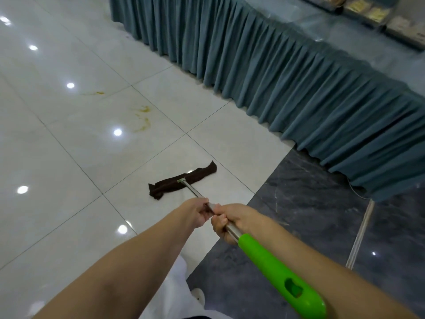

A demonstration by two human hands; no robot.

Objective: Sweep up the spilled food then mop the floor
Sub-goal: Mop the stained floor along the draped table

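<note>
Presently, one mop [195, 189]: dark brown cloth head [182, 180] lying flat on the white tile floor [69, 157], crumpled at its left end, just short of the seam where the white tile meets the dark marbled tile [310, 215]. Steel shaft runs back from the head to a bright green handle [279, 270] with a hanging hole near its tip.

Grip: left hand [195, 214] with fingers curled round the shaft, nearer the head; right hand [232, 221] wrapped round the shaft just behind it, right at the start of the green sleeve. The two hands almost touch. The head lies ahead of both hands, slightly left.

Soil: yellow food smears [142, 118] on the white tile beyond the head, well apart from it; a smaller yellow mark [100, 93] farther left.

Room: wide stretch of white tile to the left and ahead. To the right, a pleated teal table skirt [299, 88] runs diagonally, its hem reaching the floor; a pale pole [360, 233] leans below its near corner.

Tabletop far right: trays [368, 10] of pale food, blurred. No legible writing or brand.
</note>
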